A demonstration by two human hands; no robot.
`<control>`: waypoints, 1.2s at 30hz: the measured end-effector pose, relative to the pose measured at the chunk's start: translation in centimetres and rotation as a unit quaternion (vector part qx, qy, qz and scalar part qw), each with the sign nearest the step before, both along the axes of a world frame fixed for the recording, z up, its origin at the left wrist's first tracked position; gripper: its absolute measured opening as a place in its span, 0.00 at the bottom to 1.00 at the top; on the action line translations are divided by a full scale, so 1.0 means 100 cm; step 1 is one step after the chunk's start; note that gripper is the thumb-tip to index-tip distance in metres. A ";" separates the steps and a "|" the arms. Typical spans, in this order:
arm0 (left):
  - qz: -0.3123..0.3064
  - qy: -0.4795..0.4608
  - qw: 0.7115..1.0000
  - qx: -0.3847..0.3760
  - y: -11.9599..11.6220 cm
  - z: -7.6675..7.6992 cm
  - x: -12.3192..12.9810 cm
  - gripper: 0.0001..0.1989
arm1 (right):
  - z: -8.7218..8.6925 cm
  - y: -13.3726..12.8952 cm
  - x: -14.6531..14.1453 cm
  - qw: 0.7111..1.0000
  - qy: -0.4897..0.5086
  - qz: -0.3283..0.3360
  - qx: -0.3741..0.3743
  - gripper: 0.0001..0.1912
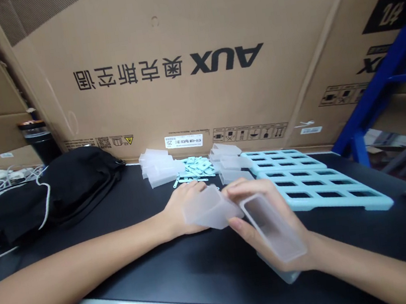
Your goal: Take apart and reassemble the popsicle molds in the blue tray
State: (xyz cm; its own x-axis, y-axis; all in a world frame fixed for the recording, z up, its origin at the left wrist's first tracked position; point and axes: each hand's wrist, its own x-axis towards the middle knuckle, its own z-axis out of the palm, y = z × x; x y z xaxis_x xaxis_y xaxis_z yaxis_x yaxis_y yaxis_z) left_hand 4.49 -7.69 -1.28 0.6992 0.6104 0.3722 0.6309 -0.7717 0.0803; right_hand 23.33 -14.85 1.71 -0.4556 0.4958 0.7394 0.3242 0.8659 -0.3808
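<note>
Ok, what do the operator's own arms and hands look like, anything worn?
Bare left hand and right hand, no gloves. The left forearm and right forearm show no sleeve, watch, band, cable or marking. No rings visible, though some fingers are hidden.

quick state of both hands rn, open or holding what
Left hand: partly hidden behind a translucent container; its grip cannot be told.
Right hand: closed around a second translucent container.
</note>
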 end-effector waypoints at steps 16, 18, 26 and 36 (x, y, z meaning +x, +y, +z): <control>-0.236 0.013 0.972 0.010 0.005 0.014 -0.014 0.06 | 0.020 0.082 0.028 0.987 -0.017 -0.144 0.064 0.15; -0.291 -0.003 0.956 -0.025 0.008 0.014 -0.017 0.06 | 0.040 0.062 0.040 0.989 -0.044 -0.141 -0.029 0.13; -0.235 -0.083 0.951 -0.184 0.007 0.013 -0.017 0.17 | 0.068 0.028 0.059 0.934 -0.298 -0.102 -0.170 0.13; -0.219 -0.086 0.950 -0.204 0.007 0.015 -0.017 0.20 | 0.062 0.032 0.052 0.903 -0.367 -0.078 -0.209 0.13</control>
